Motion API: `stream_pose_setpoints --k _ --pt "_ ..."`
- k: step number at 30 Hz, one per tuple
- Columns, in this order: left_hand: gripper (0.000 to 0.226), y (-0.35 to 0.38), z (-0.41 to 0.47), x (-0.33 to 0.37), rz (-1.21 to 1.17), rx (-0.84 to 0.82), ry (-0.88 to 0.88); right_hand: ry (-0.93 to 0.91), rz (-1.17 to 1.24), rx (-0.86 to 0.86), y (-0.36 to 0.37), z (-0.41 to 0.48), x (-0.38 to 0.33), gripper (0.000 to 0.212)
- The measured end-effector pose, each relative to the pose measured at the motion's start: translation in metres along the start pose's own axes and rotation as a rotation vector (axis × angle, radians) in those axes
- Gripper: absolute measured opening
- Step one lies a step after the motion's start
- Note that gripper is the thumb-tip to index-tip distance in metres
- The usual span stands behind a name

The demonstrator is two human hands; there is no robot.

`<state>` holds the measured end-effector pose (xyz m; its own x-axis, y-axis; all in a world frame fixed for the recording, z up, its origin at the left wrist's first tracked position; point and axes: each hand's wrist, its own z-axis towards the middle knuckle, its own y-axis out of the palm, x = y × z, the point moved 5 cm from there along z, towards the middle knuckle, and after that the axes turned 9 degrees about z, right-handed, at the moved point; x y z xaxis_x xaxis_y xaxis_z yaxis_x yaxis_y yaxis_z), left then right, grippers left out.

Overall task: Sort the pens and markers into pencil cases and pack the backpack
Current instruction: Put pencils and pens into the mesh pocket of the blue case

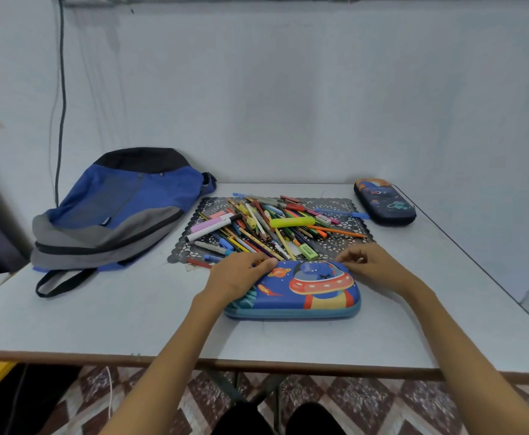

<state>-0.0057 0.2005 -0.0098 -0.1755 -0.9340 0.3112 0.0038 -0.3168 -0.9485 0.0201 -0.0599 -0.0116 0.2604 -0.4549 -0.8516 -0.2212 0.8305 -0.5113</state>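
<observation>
A blue pencil case (304,293) with a spaceship picture lies closed on the table in front of me. My left hand (238,274) grips its far left corner, fingers curled over the edge. My right hand (369,265) pinches something at its far right corner, probably the zip; the fingertips hide it. Behind the case, a heap of pens, markers and pencils (269,224) lies on a black lace mat (344,240). A second, dark pencil case (385,202) sits closed at the far right. A blue and grey backpack (118,211) lies flat at the far left.
The white table (100,321) ends near me at a brown front edge, with a patterned floor below. A wall stands right behind the table. A dark cable (62,98) hangs down the wall behind the backpack. The backpack's strap (59,282) loops toward me.
</observation>
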Motion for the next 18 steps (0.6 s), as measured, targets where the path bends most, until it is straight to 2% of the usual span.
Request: stream_pose_setpoints --k 7,18 --pt "0.047 0.002 -0.001 0.0 -0.011 0.017 -0.028 0.005 -0.06 0.281 -0.006 -0.041 0.006 0.023" --pt "0.045 0.003 0.002 -0.002 -0.024 0.029 -0.028 -0.005 -0.036 0.202 0.03 -0.112 -0.024 0.029"
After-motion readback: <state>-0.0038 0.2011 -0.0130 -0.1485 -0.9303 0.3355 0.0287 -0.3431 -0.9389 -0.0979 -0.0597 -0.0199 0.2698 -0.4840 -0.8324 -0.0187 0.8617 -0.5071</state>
